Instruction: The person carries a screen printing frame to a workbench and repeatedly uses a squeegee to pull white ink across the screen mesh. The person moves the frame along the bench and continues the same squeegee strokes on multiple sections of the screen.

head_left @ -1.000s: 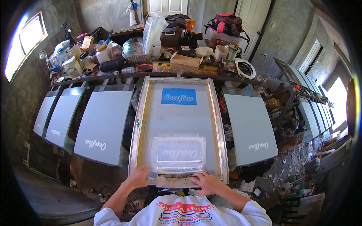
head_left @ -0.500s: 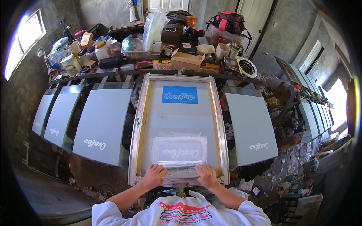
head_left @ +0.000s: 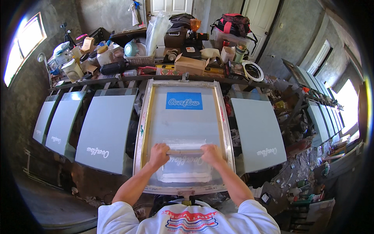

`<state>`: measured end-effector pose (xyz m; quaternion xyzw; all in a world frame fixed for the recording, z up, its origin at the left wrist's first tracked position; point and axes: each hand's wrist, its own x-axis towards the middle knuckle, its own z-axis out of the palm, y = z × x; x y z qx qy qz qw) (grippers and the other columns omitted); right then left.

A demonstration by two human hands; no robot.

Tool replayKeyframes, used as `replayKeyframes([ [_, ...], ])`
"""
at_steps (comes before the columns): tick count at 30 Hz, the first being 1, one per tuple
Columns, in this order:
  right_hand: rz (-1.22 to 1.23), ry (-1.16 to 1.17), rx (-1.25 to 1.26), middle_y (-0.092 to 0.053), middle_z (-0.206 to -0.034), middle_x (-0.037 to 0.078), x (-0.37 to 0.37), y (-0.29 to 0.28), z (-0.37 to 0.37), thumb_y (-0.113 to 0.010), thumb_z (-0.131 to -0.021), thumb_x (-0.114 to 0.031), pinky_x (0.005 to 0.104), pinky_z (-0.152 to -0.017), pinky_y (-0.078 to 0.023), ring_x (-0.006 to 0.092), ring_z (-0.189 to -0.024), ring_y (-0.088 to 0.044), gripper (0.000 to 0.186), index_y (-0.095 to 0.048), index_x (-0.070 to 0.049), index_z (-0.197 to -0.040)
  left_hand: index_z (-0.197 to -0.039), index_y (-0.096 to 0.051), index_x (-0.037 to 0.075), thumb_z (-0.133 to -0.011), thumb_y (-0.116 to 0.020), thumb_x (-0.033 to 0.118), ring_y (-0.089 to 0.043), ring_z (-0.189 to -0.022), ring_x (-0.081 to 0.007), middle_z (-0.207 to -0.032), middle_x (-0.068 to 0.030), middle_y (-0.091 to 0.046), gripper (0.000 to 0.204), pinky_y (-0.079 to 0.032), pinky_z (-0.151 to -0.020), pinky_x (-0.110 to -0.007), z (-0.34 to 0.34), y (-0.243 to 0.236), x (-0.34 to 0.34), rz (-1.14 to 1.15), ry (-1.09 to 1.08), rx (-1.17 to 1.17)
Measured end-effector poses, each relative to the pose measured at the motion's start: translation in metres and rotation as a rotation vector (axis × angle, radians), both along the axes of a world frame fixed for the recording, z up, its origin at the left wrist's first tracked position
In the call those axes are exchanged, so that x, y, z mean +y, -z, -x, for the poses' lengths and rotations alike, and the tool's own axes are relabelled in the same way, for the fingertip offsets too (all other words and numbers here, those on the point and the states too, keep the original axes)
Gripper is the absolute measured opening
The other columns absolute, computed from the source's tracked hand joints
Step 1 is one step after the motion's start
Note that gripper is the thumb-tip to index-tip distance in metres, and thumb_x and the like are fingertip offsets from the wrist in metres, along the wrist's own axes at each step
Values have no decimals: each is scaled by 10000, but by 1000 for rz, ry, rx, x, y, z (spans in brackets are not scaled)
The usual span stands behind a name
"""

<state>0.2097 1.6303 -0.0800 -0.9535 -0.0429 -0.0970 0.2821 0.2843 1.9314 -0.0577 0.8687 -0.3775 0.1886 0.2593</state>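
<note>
Now both hands, left hand [head_left: 159, 154], right hand [head_left: 211, 153], squeegee [head_left: 185, 151] (gripped) farther up screen frame [head_left: 142, 128]

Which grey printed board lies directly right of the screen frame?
The lone grey board right of the screen frame; the other near ones sit left.

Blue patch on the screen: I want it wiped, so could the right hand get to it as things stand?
Probably yes: the blue patch lies bare up the screen, but the right hand is gripping the squeegee.
</note>
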Motion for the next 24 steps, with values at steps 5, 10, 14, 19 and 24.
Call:
replayKeyframes([
  [5,15,-91,52,-716,-893,180,13,8,64,-654,-705,-56,482,-791,-572,378,-896,-703,145,-708,-36,-838,-814,-653,83,-542,-722,37,-629,-817,-324,-833,-103,-617,284,-460,-752,-459,63,18,22,-73,33,49],
  [10,-49,-106,-21,-709,-888,196,3,4,59,-646,-710,-46,480,-813,-566,393,-899,-698,146,-705,-24,-842,-826,-663,78,-545,-733,47,-645,-863,-319,-860,-105,-632,291,-473,-778,-472,62,18,20,-63,40,59],
  [14,-7,-63,43,-742,-946,184,-1,13,9,-646,-685,-6,461,-829,-577,380,-906,-715,254,-750,-31,-915,-824,-661,80,-549,-738,52,-641,-858,-320,-848,-105,-619,287,-470,-773,-471,9,18,4,-21,5,-12],
  [19,-11,-120,-41,-758,-969,172,10,12,62,-657,-682,8,445,-829,-586,365,-906,-723,323,-770,-47,-979,-821,-673,77,-518,-717,32,-615,-803,-344,-808,-96,-603,309,-452,-729,-485,64,21,22,11,87,39],
  [24,30,-146,19,-759,-991,164,-2,2,50,-674,-694,-8,439,-838,-590,371,-922,-721,318,-770,-57,-993,-792,-656,83,-545,-719,41,-625,-823,-322,-807,-101,-601,258,-459,-737,-459,55,15,16,-32,46,29],
])
